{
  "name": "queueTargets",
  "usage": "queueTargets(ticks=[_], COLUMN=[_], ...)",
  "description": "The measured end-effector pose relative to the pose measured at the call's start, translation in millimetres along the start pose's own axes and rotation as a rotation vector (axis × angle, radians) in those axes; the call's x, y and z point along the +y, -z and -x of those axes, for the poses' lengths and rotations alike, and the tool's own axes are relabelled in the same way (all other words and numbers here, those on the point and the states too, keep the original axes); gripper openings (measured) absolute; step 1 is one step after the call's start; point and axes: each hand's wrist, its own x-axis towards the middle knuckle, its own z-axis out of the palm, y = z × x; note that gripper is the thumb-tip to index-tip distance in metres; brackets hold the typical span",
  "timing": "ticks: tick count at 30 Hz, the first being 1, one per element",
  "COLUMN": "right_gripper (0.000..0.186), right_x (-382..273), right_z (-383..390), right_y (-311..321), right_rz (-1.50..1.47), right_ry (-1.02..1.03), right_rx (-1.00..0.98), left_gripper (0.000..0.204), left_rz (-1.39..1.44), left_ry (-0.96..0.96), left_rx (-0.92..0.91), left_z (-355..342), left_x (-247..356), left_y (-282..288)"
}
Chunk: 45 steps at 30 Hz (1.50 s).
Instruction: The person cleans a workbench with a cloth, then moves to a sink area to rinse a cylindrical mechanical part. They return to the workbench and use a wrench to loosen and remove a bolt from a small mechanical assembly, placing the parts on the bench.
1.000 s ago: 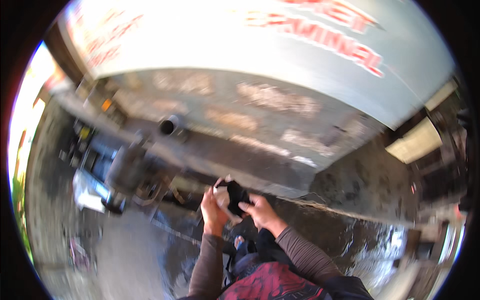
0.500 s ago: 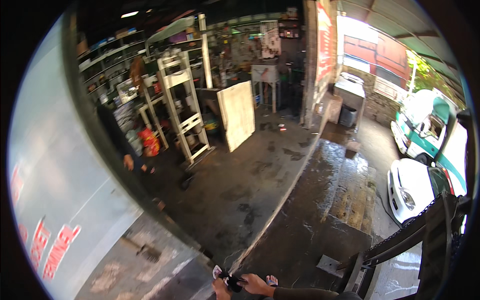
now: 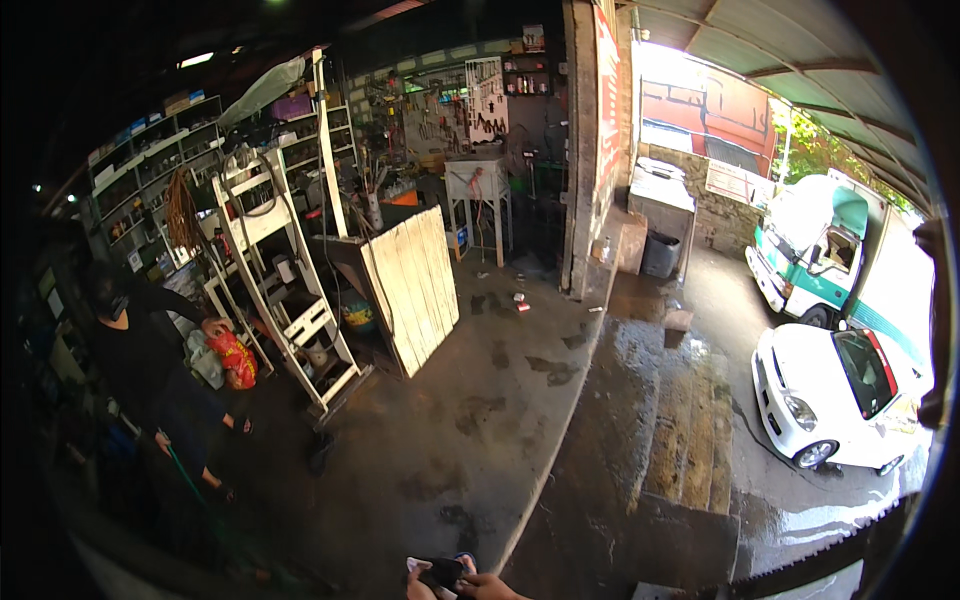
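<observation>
Both of my hands show at the lower edge, partly cut off. My left hand (image 3: 420, 587) is closed on a small black thing (image 3: 440, 573), soft-looking like cloth or a pouch, with a whitish bit at its left end. My right hand (image 3: 488, 586) grips the same black thing from the right, fingers curled. Its exact kind is too small to make out. Just beyond the hands my foot (image 3: 466, 560) shows on the dark floor.
At left a person in dark clothes (image 3: 150, 350) holds a green stick and reaches to a red bag (image 3: 233, 358). A cream metal frame (image 3: 285, 270) and a wooden board (image 3: 412, 290) stand ahead. Wet concrete steps (image 3: 685, 430), a white car (image 3: 835, 395) and a truck (image 3: 815, 245) are right.
My view has moved forward past the grey lettered panel into the workshop doorway. The person at left now shows almost fully. My hands still hold the black thing.
</observation>
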Motion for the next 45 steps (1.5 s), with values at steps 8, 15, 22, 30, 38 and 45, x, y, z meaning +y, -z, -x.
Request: queueTargets(ticks=[8,15,22,30,38,45], right_gripper=[0.027,0.027,0.056,0.051,0.038,0.039], right_x=[-245.5,-369.7,-480.2,-713.8,-850.9,-1038.0], right_z=[-82.8,-91.7,-272.4,-411.5,-622.3,-772.0], right_y=[-20.8,52.8,102.9,169.0,171.0,216.8], right_rz=[0.584,-0.397,0.187,0.063,0.144,0.695], right_ry=[0.355,0.005,0.321,-0.014,0.257,0.535], right_rx=[0.276,0.521,0.598,0.354,-0.081,0.125], left_gripper=[0.038,0.045,0.042,0.044,0.051,0.071], left_rz=[-0.038,0.294,-1.154,-0.534,-0.789,-1.086], left_ry=[0.277,0.745,-0.113,0.117,0.027,-0.253], left_rx=[0.167,-0.583,-0.463,-0.135,-0.219,-0.544], left_z=[-210.9,-281.2,-398.7,-611.8,-781.8,-1012.9], left_x=[40.5,13.3,-24.7,58.9,1.1,27.3], left_y=[-95.1,-415.5,-595.7,-748.1,-868.9,-936.1])
